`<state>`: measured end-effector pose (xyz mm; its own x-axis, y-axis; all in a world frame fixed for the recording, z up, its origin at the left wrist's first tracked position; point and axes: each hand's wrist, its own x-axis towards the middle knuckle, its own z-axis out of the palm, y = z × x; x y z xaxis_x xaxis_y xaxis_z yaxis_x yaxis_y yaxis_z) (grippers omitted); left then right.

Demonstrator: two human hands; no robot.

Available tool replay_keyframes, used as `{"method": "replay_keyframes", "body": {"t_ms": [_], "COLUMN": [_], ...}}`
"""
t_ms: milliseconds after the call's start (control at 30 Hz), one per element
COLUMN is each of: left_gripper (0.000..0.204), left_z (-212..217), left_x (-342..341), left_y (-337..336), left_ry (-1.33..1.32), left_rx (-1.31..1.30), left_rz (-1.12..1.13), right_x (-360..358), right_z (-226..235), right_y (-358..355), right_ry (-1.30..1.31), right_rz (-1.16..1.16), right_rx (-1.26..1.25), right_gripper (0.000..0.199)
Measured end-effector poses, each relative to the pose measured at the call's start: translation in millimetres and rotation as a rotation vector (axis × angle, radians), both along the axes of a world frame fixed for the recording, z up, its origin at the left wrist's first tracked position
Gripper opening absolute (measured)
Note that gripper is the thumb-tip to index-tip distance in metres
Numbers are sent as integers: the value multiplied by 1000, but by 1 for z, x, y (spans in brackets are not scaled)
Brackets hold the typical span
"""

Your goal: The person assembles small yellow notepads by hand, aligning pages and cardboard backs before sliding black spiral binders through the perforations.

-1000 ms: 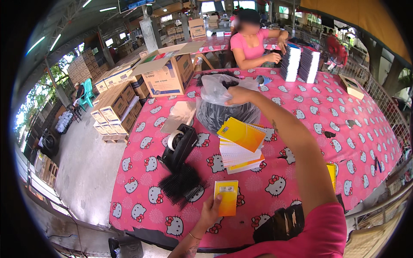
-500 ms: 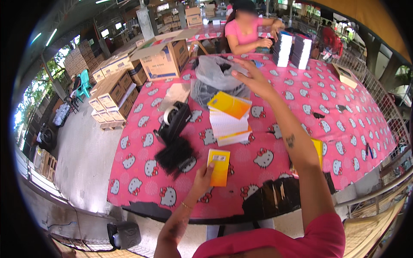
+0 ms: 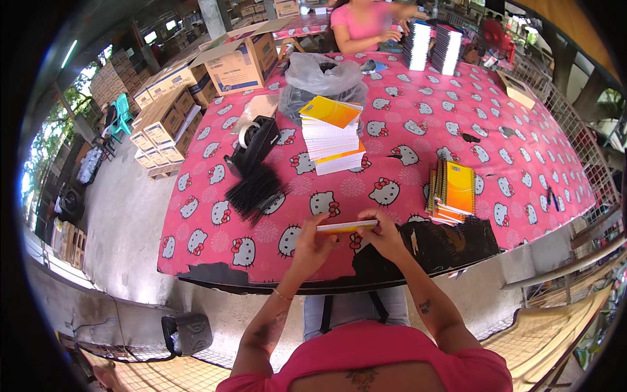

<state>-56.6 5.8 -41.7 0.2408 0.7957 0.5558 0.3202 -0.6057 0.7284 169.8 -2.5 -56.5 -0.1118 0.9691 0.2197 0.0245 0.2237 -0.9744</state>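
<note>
My left hand (image 3: 311, 249) and my right hand (image 3: 385, 234) grip opposite ends of a thin yellow notebook (image 3: 346, 227). It is tilted edge-on above the table's near edge, and neither end shows a binding that I can make out. Beyond it stands a fanned stack of white pages with yellow-orange covers (image 3: 331, 138). Left of my hands lies a heap of black spiral binding coils (image 3: 251, 195), with a black tape dispenser (image 3: 256, 147) just behind. Several spiral-bound yellow notebooks (image 3: 459, 186) are piled to the right.
A grey plastic bag (image 3: 324, 78) sits behind the stack on the pink patterned tablecloth (image 3: 418, 215). Cardboard boxes (image 3: 236, 67) stand at the far left. Across the table, a person in pink (image 3: 359, 29) works beside two tall stacks of dark-covered books (image 3: 417, 47).
My right hand has come back from near the plastic bag and taken hold of the notebook's other end. The notebook has turned from cover-up to edge-on. The view has tipped downward.
</note>
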Motion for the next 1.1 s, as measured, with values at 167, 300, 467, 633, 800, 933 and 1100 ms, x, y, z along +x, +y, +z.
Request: {"method": "replay_keyframes", "body": {"t_ms": [167, 300, 467, 633, 800, 933, 1100], "left_gripper": [54, 45, 29, 22, 29, 23, 16], "left_z": [-18, 20, -25, -13, 22, -26, -19], "left_x": [26, -19, -86, -71, -26, 31, 24], "left_y": [-1, 48, 92, 80, 36, -5, -5], "left_ry": [-16, 401, 750, 695, 277, -522, -385], "left_rx": [-328, 132, 218, 398, 94, -220, -316], "left_rz": [14, 392, 653, 661, 531, 217, 102], "right_x": [-3, 19, 10, 14, 14, 15, 17], "right_z": [10, 9, -1, -12, -2, -5, 1], "right_y": [-1, -7, -7, 2, 0, 2, 5], "right_ry": [-52, -179, 23, 79, 134, -33, 13], "right_rz": [-145, -181, -152, -169, -70, -4, 59], "right_rx": [92, 106, 103, 36, -85, -63, -149], "right_gripper": [27, 31, 35, 33, 22, 29, 32]}}
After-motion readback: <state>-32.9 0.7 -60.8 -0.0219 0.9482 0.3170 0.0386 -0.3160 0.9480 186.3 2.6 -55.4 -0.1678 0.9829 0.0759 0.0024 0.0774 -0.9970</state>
